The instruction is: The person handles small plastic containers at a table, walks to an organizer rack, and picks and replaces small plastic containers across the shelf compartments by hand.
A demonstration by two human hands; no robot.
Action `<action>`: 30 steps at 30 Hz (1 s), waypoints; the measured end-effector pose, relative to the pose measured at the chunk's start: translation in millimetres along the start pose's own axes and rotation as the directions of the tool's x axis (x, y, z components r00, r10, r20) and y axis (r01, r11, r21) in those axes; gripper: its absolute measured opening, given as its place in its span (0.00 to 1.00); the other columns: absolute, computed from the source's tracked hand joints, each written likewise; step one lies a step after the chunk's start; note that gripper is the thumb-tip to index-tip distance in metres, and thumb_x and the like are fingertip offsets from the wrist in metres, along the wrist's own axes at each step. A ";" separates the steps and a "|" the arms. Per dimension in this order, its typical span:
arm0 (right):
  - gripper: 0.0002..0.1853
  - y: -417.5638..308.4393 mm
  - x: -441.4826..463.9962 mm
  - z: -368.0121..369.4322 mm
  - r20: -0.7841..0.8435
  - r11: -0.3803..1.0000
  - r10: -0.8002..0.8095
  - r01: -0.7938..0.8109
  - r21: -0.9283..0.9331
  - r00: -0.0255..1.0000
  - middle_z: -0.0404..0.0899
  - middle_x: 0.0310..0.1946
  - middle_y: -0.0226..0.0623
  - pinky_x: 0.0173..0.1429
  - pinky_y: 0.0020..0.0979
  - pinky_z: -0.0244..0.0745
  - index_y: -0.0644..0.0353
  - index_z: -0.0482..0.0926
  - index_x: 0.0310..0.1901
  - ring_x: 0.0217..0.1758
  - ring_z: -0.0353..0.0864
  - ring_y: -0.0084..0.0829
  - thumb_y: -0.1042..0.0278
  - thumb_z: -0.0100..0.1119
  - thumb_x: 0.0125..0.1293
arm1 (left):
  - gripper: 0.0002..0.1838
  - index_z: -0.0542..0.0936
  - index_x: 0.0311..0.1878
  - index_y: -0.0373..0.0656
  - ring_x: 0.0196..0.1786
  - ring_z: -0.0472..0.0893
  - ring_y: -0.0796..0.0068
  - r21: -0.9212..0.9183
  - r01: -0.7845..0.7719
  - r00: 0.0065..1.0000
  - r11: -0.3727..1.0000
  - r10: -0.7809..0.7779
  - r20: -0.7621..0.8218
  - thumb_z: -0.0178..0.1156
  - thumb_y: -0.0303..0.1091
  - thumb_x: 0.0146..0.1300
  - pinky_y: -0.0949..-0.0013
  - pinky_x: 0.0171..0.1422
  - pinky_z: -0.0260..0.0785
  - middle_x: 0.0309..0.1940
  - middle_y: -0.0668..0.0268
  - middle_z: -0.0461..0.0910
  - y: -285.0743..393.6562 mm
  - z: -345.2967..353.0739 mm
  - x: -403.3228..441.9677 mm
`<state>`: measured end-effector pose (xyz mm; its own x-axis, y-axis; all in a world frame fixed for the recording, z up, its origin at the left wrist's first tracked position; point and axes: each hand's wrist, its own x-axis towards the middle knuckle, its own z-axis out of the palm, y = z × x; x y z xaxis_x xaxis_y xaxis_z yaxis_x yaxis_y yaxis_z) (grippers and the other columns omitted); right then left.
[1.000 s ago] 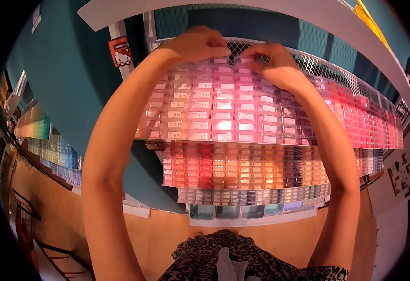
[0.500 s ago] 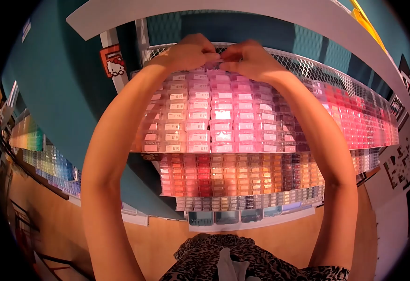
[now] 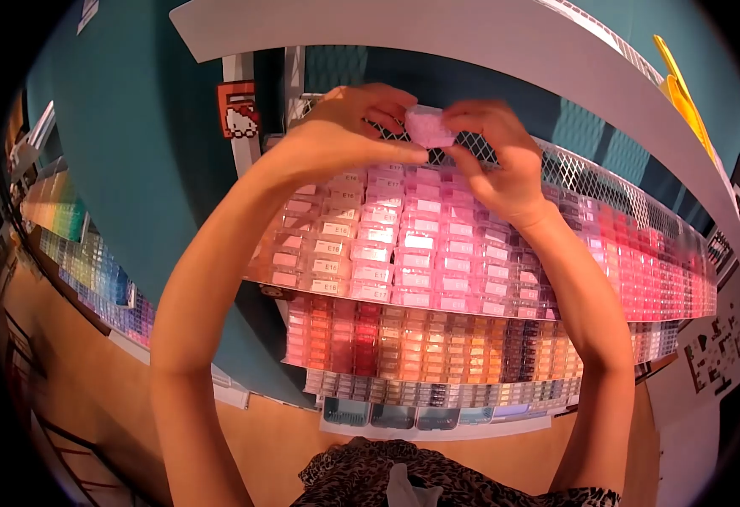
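Note:
A small clear plastic box with pale pink contents (image 3: 429, 128) is raised above the back of the top shelf. My right hand (image 3: 505, 160) pinches its right side between fingers and thumb. From the left, my left hand (image 3: 357, 127) curves around it, fingertips at its upper left edge and thumb just under it. Below both hands lie columns of similar labelled boxes (image 3: 418, 242), pink to purple, some marked E16 and E17. What exactly is inside the raised box is too small to make out.
A white mesh rack (image 3: 585, 182) backs the shelf, with a white curved board (image 3: 437, 32) overhead. Lower tiers hold orange and red boxes (image 3: 420, 338), then bluish bins (image 3: 391, 414). A pixel-art cat picture (image 3: 239, 111) hangs on the left post. Yellow scissors-like handles (image 3: 682, 97) hang upper right.
Both hands have come up and toward me from the back of the columns, and the pink box now shows plainly between them. The view has shifted and turned slightly.

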<state>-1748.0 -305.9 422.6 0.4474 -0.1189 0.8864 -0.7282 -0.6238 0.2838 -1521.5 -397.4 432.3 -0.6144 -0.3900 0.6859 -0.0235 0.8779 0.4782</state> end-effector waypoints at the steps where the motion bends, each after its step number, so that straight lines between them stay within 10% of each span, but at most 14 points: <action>1: 0.19 -2.6 -0.1 0.7 -0.001 1.000 -0.015 0.015 0.014 1.000 0.85 0.48 0.43 0.54 0.39 0.81 0.62 0.83 0.45 0.51 0.85 0.46 0.85 0.72 0.50 | 0.35 0.81 0.61 0.31 0.49 0.86 0.70 -0.020 0.034 0.999 0.999 -0.034 0.005 0.82 0.39 0.53 0.67 0.58 0.79 0.47 0.56 0.87 0.7 4.3 -1.3; 14: 0.15 12.8 -8.2 1.4 0.204 0.971 0.238 -0.233 -0.050 0.949 0.84 0.51 0.43 0.58 0.40 0.78 0.59 0.84 0.52 0.53 0.83 0.46 0.78 0.66 0.63 | 0.30 0.83 0.58 0.34 0.53 0.85 0.66 0.241 -0.078 0.978 0.967 0.122 -0.172 0.76 0.36 0.52 0.66 0.63 0.76 0.50 0.56 0.87 -4.8 7.2 -29.3; 23: 0.15 -6.4 17.0 2.5 0.207 0.942 0.204 -0.249 0.226 0.957 0.86 0.46 0.40 0.56 0.34 0.79 0.61 0.86 0.52 0.47 0.85 0.35 0.73 0.72 0.63 | 0.25 0.86 0.55 0.35 0.47 0.86 0.71 -0.055 0.116 0.991 0.992 -0.112 0.070 0.73 0.45 0.64 0.69 0.56 0.78 0.43 0.58 0.88 0.2 -7.2 -6.8; 30: 0.14 -3.2 10.0 5.7 0.218 0.935 0.251 -0.295 0.199 0.943 0.86 0.44 0.42 0.51 0.35 0.80 0.64 0.86 0.49 0.45 0.86 0.37 0.71 0.73 0.63 | 0.22 0.89 0.53 0.40 0.46 0.86 0.74 0.187 0.191 0.978 0.964 -0.202 0.043 0.70 0.50 0.68 0.71 0.53 0.77 0.43 0.61 0.89 0.2 -0.9 6.4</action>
<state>-1738.2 -309.6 428.5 0.3523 -0.4368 0.8277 -0.7089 -0.7019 -0.0687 -1524.7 -399.9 437.2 -0.6302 -0.5469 0.5511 -0.2871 0.8237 0.4891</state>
